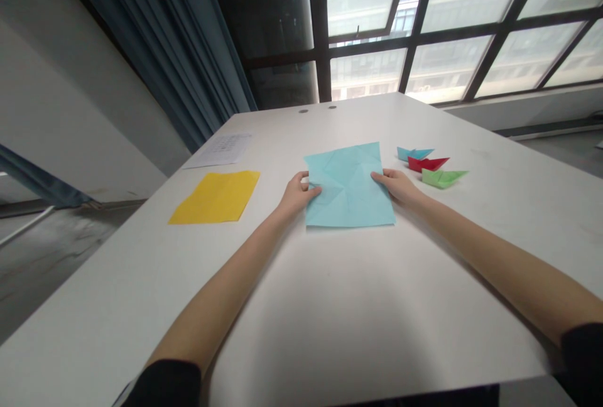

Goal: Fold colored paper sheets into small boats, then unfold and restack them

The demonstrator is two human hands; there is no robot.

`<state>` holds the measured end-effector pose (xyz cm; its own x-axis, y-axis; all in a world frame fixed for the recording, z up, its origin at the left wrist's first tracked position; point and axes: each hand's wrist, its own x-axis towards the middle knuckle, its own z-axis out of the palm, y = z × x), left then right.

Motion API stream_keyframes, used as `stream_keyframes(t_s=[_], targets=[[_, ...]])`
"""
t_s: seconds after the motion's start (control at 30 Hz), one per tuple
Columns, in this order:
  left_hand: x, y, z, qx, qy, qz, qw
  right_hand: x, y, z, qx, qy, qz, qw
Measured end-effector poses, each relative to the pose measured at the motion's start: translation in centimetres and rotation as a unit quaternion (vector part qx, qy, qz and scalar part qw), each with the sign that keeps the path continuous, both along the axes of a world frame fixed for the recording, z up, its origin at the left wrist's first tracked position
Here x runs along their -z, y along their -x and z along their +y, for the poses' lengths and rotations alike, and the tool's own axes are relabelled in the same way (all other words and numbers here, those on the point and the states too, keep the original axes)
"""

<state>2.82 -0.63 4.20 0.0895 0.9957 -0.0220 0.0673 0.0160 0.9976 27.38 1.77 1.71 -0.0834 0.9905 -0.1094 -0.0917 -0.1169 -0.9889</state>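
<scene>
White bench (330,306) runs away from foreground. Yellow paper (217,198) flat at left. Mid-bench, creased light-blue sheet (348,187), pinched at opposite side edges by fingers of left hand (296,195) and right hand (399,185). Right of it, folded paper: green boat (441,179), red boat (426,164), blue boat (413,154). Past yellow paper, printed page (222,149). Beyond: blue curtain (179,36), dark-framed windows (367,71).

One head-worn view from the near side of the white table (330,306), forward and down toward windows (447,61).

Hands (296,195) holding blue sheet (349,187), paper boats (425,164) nearby
</scene>
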Motion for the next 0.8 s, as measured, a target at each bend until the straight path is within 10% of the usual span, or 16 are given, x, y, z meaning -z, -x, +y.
stream_keyframes(t_s=[0.4, 0.8], targets=[[0.2, 0.5, 0.6, -0.043, -0.103, 0.094, 0.989, 0.0, -0.2, -0.2, 0.046, -0.068, 0.003, 0.997], [0.9, 0.5, 0.8, -0.052, 0.001, -0.051, 0.997, -0.5, 0.2, -0.6, -0.046, -0.072, -0.018, 0.996]])
